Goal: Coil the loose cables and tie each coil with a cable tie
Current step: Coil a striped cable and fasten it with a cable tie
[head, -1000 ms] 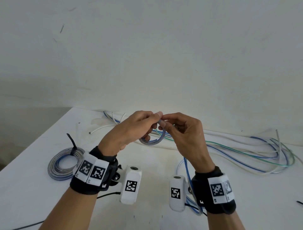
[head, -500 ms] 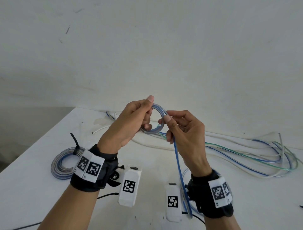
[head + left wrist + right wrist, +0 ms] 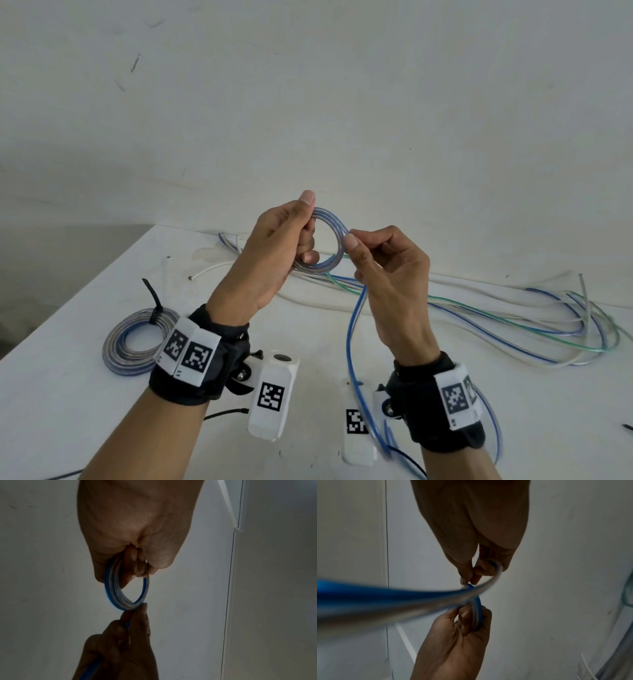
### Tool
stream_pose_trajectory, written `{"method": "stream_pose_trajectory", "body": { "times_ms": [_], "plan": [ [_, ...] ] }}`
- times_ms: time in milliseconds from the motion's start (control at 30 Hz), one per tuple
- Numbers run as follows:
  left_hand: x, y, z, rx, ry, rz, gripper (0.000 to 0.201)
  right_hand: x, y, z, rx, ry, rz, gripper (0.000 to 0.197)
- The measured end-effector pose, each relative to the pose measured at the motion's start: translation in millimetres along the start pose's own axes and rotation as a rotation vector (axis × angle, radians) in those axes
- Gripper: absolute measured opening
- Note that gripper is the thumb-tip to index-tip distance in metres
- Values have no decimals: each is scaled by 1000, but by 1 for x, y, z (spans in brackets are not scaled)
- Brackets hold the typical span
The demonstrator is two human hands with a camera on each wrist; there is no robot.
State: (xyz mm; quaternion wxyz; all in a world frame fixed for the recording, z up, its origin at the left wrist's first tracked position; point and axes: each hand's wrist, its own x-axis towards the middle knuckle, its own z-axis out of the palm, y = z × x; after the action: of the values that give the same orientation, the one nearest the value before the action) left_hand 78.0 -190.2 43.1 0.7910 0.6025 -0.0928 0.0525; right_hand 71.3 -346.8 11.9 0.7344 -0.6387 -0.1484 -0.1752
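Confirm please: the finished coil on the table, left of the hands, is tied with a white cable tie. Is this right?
Not quite. The head view shows the finished coil on the table tied with a black cable tie, not white.
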Motion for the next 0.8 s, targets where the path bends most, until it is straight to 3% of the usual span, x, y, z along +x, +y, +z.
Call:
{"method": "stream_pose_trajectory", "body": {
  "times_ms": [200,367,433,500,600,800],
  "plan": [
    [1,0,0,7,25,50,40,-4,-3,10,53,-43,12,21],
    [2,-4,-3,163,-57,76,32,1,-5,1,105,78,-43,17],
    [2,-7,-7,185,-112,2,34,4,-6,-5,138,134,-61,16],
    [1,-9,-8,124,-168,-48,23,7,-8,-10,153,144,-66,13],
    [1,-11,-6,100,-107,-3,12,9,-9,-12,129,130,-58,12],
    [0,-9,-4,62,-38,10,14,6,-8,-5,106,164,-86,16]
  ]
}}
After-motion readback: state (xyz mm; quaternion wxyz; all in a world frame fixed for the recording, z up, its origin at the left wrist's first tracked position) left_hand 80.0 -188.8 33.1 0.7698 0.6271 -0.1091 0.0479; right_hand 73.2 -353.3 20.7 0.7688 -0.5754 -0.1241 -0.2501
